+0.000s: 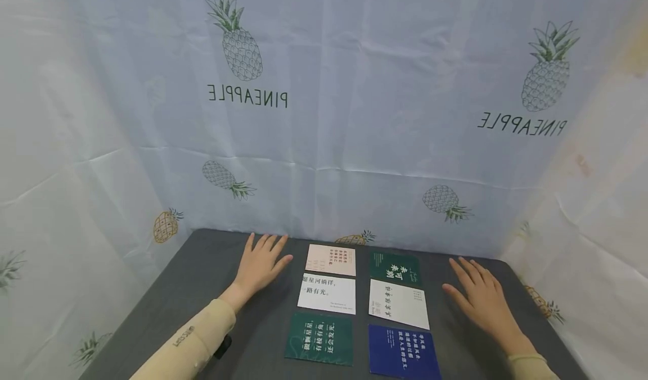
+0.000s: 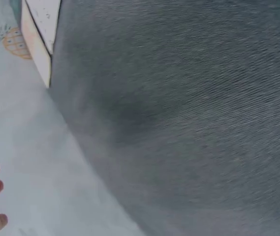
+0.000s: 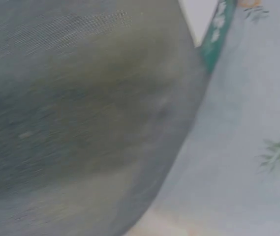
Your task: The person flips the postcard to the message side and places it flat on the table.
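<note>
White and coloured cards point(image 1: 326, 294) lie in two columns, seemingly all placed, between empty, spread-fingered left hand point(image 1: 260, 265) and right hand point(image 1: 480, 295).

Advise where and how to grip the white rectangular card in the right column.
Probably pinch the white card by its right edge, the right hand coming from the right. It lies flat; the green rectangular card and blue rectangular card crowd its far and near edges, while bare grey table lies rightward.

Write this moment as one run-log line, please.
left hand: empty, left of cards | right hand: empty, right of cards | cards: six, two columns, on table
</note>
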`<state>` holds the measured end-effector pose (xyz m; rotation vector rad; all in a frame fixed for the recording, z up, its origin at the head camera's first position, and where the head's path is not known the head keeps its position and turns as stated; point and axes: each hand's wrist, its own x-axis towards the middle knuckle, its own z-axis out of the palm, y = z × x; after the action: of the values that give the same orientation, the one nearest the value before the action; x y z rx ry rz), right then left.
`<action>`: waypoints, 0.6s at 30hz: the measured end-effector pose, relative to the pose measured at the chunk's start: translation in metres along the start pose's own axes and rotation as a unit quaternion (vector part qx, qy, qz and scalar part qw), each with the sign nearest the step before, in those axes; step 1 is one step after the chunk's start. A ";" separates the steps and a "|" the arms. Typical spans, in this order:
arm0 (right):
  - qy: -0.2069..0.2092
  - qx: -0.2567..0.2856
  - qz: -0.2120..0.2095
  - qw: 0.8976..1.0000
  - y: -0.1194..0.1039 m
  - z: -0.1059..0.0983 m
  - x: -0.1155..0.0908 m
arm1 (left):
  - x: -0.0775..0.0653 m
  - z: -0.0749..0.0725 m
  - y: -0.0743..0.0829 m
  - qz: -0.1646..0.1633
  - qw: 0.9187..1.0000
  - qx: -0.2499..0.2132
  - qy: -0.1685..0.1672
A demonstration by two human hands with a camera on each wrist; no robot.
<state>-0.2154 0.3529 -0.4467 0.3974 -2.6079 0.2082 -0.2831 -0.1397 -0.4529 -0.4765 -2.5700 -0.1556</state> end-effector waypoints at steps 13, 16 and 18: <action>0.057 0.121 0.046 0.990 -0.060 -0.017 0.070 | 0.044 -0.016 0.021 0.009 0.999 -0.004 0.054; 0.062 0.160 0.064 0.983 -0.074 -0.009 0.088 | 0.053 -0.017 0.028 -0.006 0.999 -0.027 0.036; 0.051 0.193 0.079 0.977 -0.083 -0.002 0.098 | 0.059 -0.016 0.033 -0.025 0.998 -0.052 0.021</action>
<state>-0.2710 0.2515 -0.3908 0.2988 -2.4928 0.7762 -0.3107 -0.0940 -0.4082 -0.4436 -2.5431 -0.3148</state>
